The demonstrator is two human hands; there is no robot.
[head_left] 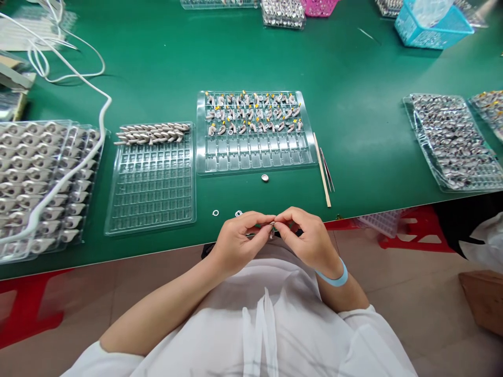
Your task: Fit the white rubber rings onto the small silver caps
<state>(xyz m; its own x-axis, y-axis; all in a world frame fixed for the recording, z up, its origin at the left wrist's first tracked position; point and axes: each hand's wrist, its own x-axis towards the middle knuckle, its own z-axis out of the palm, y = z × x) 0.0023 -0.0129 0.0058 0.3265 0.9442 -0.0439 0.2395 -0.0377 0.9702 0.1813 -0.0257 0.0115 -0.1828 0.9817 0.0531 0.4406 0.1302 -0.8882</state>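
Metal piece (272, 234) at lower centre of the frame, pinched in the grip of our left hand (240, 242) and right hand (310, 238); we judge it light, stiff, slippery, best held by its edges.

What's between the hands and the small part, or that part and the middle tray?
Nothing visible separates the left hand or right hand from the small part; both pinch it. Toward the middle tray, a round metal piece lies on the table, just short of the tray.
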